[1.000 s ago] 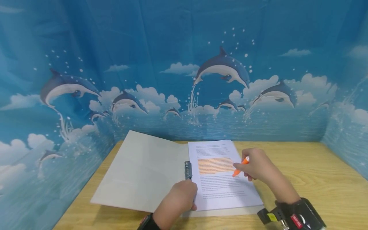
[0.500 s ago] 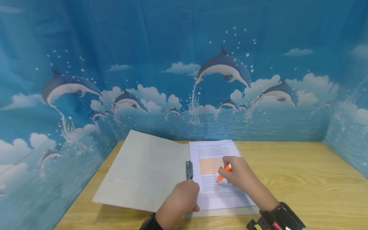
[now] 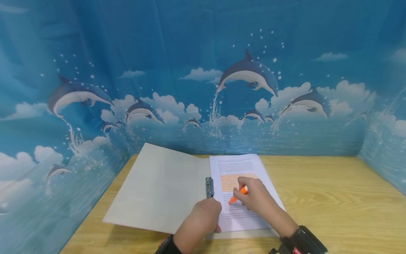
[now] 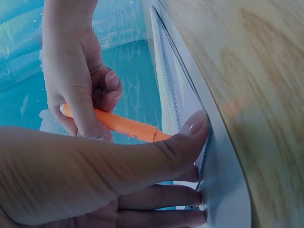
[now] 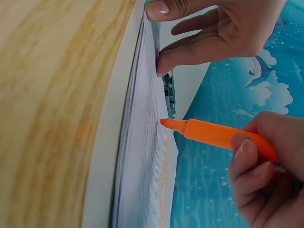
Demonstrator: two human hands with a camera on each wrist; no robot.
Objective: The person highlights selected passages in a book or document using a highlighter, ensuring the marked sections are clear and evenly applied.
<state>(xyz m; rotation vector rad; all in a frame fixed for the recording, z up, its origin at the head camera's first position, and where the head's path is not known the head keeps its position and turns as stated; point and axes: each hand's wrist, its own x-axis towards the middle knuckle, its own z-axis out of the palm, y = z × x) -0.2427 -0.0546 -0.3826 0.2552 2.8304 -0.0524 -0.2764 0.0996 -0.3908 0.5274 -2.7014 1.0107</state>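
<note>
An orange highlighter (image 3: 243,190) is pinched in my right hand (image 3: 257,197), its tip angled down to the left. That tip (image 5: 164,122) is at the page surface in the right wrist view; whether it touches, I cannot tell. The printed sheets (image 3: 266,220) lie in an opened folder (image 3: 161,188), with a block of orange-marked lines (image 3: 229,182) partly covered by my right hand. The tip is below that block, near the left end of the text lines. My left hand (image 3: 203,214) presses the sheets' left edge with extended thumb and fingers, just below the metal clip (image 3: 209,187).
The folder's left cover lies spread out, its front edge raised a little off the wooden table (image 3: 330,197). Behind the table hangs a blue curtain (image 3: 190,42) printed with dolphins, which also runs along both sides.
My right hand has carried the highlighter leftward and slightly nearer across the page, from the right end of the text to its left end. My left hand stays on the sheets.
</note>
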